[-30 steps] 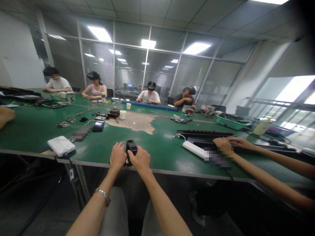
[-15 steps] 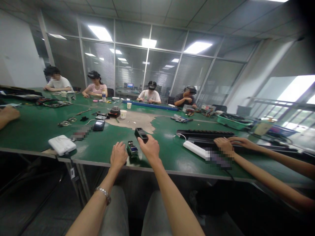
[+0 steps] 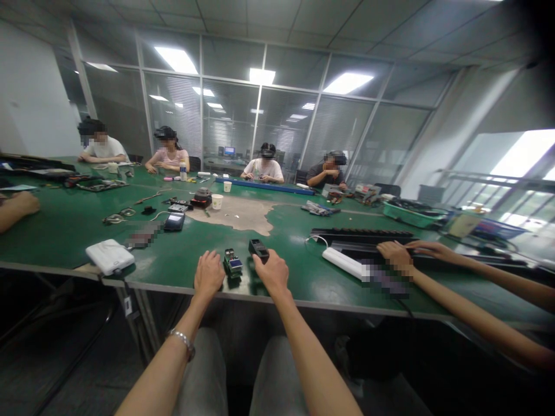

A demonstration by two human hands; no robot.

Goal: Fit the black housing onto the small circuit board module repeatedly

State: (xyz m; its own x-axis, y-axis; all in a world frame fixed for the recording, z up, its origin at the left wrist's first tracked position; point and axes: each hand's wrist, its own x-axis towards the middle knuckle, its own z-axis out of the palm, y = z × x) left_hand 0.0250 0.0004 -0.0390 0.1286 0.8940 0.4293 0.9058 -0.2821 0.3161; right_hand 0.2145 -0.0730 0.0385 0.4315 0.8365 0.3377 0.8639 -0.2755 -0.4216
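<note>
My right hand (image 3: 274,271) is closed round a small black plastic housing (image 3: 258,247) with cut-outs in its upper face, close to the table top. Between my two hands a green circuit board (image 3: 233,263) with a small blue-lit screen and metal parts sits near the table's front edge. Just left of that board, my left hand (image 3: 209,273) rests on the table with fingers stretched forward and slightly bent, and nothing visible in them.
The green table (image 3: 173,260) holds a white box-shaped device (image 3: 110,256) at left and paper cups (image 3: 217,201) further back. At right, a co-worker's hands (image 3: 396,258) rest by a long black part and a white power strip (image 3: 344,263). Several people sit opposite.
My right hand has moved right and slightly toward me with the black housing, away from the circuit board. My left hand and the board have stayed in place.
</note>
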